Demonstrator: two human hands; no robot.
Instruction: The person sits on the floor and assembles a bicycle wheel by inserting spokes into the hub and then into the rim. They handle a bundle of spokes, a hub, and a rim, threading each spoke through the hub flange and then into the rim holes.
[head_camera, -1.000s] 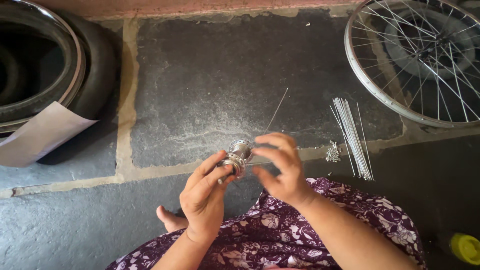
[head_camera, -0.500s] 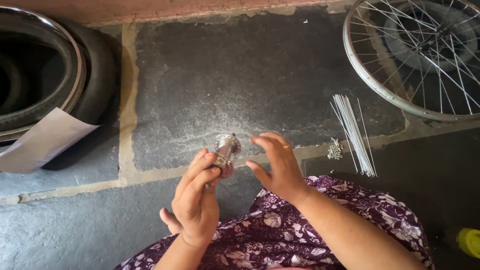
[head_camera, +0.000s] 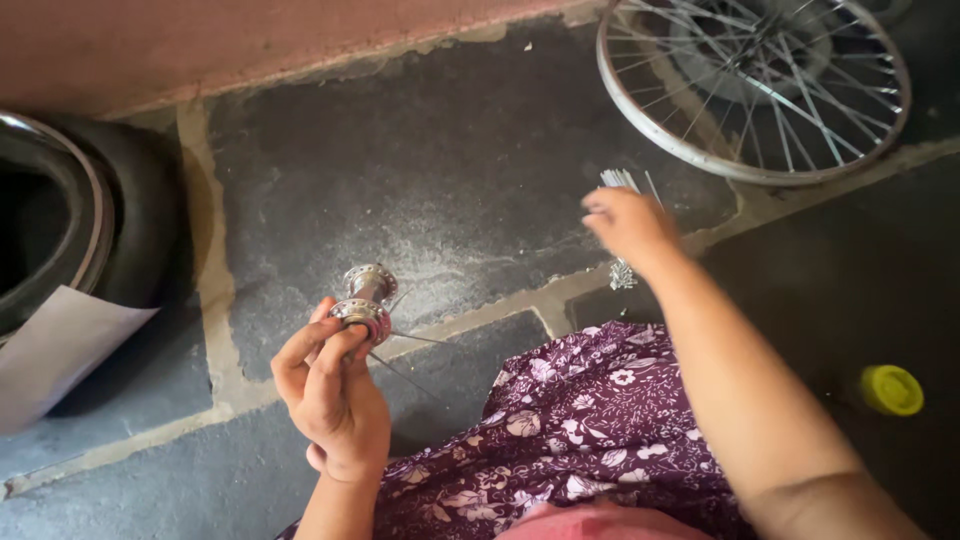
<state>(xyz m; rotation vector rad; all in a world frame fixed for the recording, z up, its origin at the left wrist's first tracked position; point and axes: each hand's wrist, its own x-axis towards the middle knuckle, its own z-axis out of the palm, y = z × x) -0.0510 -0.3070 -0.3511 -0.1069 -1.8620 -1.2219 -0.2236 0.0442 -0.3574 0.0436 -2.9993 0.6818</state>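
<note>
You held the shiny metal hub (head_camera: 365, 297) up in your left hand (head_camera: 333, 400), and that hub is the thing everything else is measured from here. Your fingers (head_camera: 318, 348) were closed round its near flange, so the hub's long way pointed up and away from you, toward the stone floor (head_camera: 400, 170) beyond. A few thin spokes (head_camera: 405, 358) stuck out of the hub's near flange and pointed to the right of it and a bit toward your lap.

Well off to the right of the hub, and farther from you, was your right hand (head_camera: 628, 225). It was over the bundle of loose spokes (head_camera: 620, 181) lying on the floor, with the fingers bent down at them. The picture was blurred there, so I cannot tell if that hand was shut on a spoke or not. The loose spokes lay with their long way pointing away from you. So your right hand was the near one to the bundle, and your left hand was far from it.

A small heap of tiny metal bits (head_camera: 622, 274) sat just under your right hand, also right of the hub. Farther right and beyond was a spoked wheel rim (head_camera: 655, 130) lying flat. Left of the hub lay a black tyre (head_camera: 140, 215) and a sheet of paper (head_camera: 50, 355). A yellow cap (head_camera: 891, 389) sat far to the right of the hub
</note>
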